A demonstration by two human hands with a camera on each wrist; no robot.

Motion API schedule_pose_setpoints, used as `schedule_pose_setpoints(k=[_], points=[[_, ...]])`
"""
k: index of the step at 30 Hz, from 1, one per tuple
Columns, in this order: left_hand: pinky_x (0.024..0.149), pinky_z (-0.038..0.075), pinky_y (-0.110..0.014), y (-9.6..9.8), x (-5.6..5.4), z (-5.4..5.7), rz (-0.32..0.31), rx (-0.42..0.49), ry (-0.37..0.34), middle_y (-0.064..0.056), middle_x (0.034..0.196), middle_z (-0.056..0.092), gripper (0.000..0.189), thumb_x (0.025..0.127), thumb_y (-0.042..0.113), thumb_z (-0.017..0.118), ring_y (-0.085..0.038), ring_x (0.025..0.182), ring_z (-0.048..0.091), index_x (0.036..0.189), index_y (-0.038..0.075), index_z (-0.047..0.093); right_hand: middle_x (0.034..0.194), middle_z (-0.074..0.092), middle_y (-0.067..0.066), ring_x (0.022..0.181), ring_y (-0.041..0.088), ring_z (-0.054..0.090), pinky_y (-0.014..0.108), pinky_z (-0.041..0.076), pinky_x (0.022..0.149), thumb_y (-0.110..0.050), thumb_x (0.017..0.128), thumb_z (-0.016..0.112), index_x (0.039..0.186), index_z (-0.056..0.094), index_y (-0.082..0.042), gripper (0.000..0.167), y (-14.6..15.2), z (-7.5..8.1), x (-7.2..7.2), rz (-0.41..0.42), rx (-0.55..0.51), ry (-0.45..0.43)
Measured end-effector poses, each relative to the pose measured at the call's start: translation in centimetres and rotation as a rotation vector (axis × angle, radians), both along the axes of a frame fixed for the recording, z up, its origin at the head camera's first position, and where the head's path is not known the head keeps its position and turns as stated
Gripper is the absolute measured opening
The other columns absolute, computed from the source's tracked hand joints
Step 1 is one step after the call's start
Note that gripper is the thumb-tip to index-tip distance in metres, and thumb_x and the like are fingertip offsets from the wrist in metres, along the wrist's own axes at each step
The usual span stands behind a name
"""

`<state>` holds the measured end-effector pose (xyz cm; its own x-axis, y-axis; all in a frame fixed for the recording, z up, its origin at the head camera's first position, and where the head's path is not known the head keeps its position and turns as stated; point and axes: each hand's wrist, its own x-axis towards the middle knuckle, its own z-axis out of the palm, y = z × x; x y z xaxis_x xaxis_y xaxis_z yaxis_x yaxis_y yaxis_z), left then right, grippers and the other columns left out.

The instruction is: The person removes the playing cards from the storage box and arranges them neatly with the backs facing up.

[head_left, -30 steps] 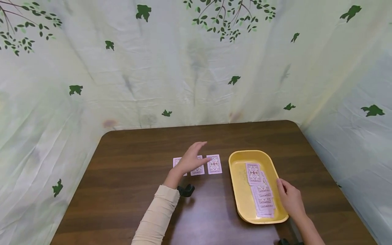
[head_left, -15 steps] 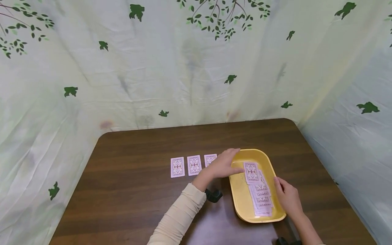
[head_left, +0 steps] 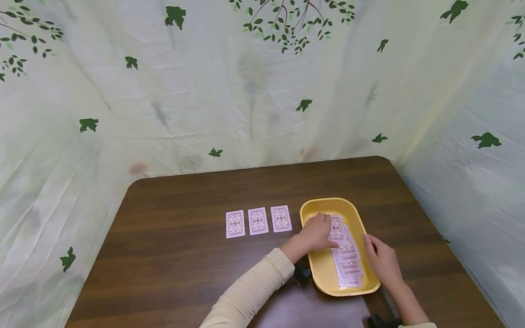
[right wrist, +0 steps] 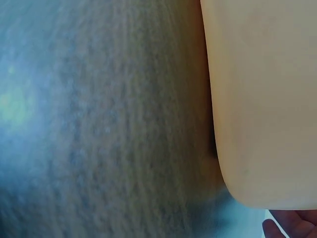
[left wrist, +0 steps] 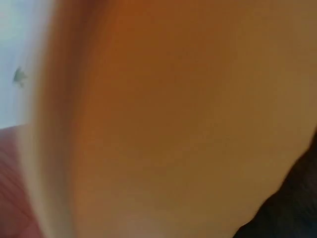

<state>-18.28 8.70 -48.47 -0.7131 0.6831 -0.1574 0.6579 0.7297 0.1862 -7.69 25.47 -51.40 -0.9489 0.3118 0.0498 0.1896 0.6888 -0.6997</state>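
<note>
Reached right in since half a second ago

So in the head view the pale leaf-printed fabric backdrop [head_left: 246,100] and the brown wood-grain table [head_left: 172,273] have slid slightly left. The smooth yellow rounded-rectangle tray [head_left: 322,271] sits toward the table's right, and the bare right hand [head_left: 384,260] is still gripping its right rim, thumb at the edge. Big change is the bare left hand [head_left: 315,233]: a second ago it was over the row of three pale lilac patterned cards [head_left: 258,221], then at the tray's left rim, now it's inside. That row is fully visible now.

Hard-to-see stuff: the left wrist view is mostly an orange-brown blur. The left hand partly covers the topmost lilac card [head_left: 337,228] in the tray, thumb and fingers apart, can't tell if they're pinching it. The overlapping lilac cards [head_left: 348,266] below hide each other too much to count
</note>
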Motion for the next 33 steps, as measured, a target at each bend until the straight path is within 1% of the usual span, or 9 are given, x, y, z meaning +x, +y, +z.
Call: schedule_pose_setpoints(k=[5,9,14,17,20,24,27,30,33], points=[[0.102,0.028,-0.032,0.5,0.1,-0.1,0.004,-0.037,-0.02,-0.008,0.136,0.042,0.086,0.077,0.056,0.064,-0.02,0.129,0.033,0.137,0.002,0.038,0.102,0.06,0.025,0.078,0.029,0.055,0.045,0.047,0.072,-0.031,0.099,0.038,0.119,0.055,0.008,0.047,0.1,-0.1,0.0,0.007,0.014,0.028],[0.1,0.03,-0.031,0.4,0.0,0.0,-0.006,-0.028,-0.048,-0.007,0.134,0.044,0.085,0.076,0.058,0.063,-0.018,0.127,0.035,0.136,0.002,0.04,0.108,0.058,0.028,0.083,0.031,0.056,0.05,0.046,0.077,-0.031,0.099,0.037,0.12,0.054,0.01,0.048,0.1,-0.2,0.0,0.012,0.01,0.014],[0.096,0.035,-0.026,0.3,-0.8,1.8,-0.038,0.067,-0.121,-0.007,0.132,0.047,0.082,0.078,0.056,0.062,-0.015,0.12,0.043,0.135,0.001,0.04,0.108,0.058,0.028,0.084,0.032,0.057,0.05,0.046,0.077,-0.032,0.099,0.037,0.12,0.054,0.009,0.049,0.1,-0.3,0.0,0.009,0.007,0.014],[0.097,0.033,-0.024,0.6,-1.4,3.1,-0.055,0.144,-0.177,-0.009,0.135,0.045,0.083,0.08,0.053,0.062,-0.015,0.121,0.042,0.137,-0.001,0.037,0.107,0.059,0.028,0.086,0.033,0.058,0.051,0.046,0.076,-0.031,0.099,0.037,0.119,0.055,0.01,0.049,0.2,-0.3,-0.1,0.013,0.015,0.039],[0.099,0.03,-0.022,1.1,-1.7,3.6,-0.07,0.173,-0.213,-0.011,0.137,0.042,0.083,0.082,0.051,0.062,-0.016,0.124,0.039,0.139,-0.003,0.034,0.107,0.059,0.029,0.086,0.034,0.058,0.051,0.046,0.075,-0.031,0.099,0.038,0.118,0.055,0.01,0.048,0.3,-0.3,-0.1,0.017,0.017,0.047],[0.095,0.036,-0.023,2.3,-1.2,2.8,-0.062,0.091,-0.19,-0.008,0.132,0.048,0.08,0.079,0.051,0.064,-0.014,0.117,0.046,0.135,-0.001,0.041,0.106,0.059,0.028,0.083,0.033,0.058,0.05,0.047,0.074,-0.03,0.099,0.038,0.118,0.055,0.01,0.047,0.3,-0.2,-0.1,0.018,0.017,0.043],[0.084,0.042,-0.024,3.2,-0.7,1.8,-0.043,0.006,-0.163,-0.004,0.118,0.056,0.073,0.077,0.054,0.066,-0.013,0.103,0.052,0.126,0.002,0.05,0.106,0.059,0.028,0.083,0.032,0.058,0.049,0.047,0.073,-0.03,0.099,0.039,0.118,0.055,0.01,0.047,0.3,-0.1,-0.1,0.018,0.015,0.041],[0.079,0.043,-0.026,4.0,-0.6,0.8,-0.026,-0.045,-0.146,-0.001,0.106,0.056,0.066,0.075,0.056,0.066,-0.011,0.094,0.051,0.117,0.006,0.054,0.105,0.059,0.029,0.082,0.032,0.058,0.048,0.048,0.071,-0.029,0.099,0.038,0.118,0.055,0.01,0.047,0.3,-0.1,-0.1,0.022,0.014,0.04],[0.082,0.041,-0.027,4.7,-0.8,0.2,0.003,-0.067,-0.131,-0.001,0.109,0.054,0.066,0.075,0.056,0.066,-0.012,0.1,0.048,0.117,0.007,0.053,0.102,0.061,0.028,0.08,0.032,0.058,0.048,0.048,0.069,-0.027,0.099,0.04,0.115,0.057,0.01,0.043,0.3,-0.2,-0.1,0.019,0.028,0.07]])
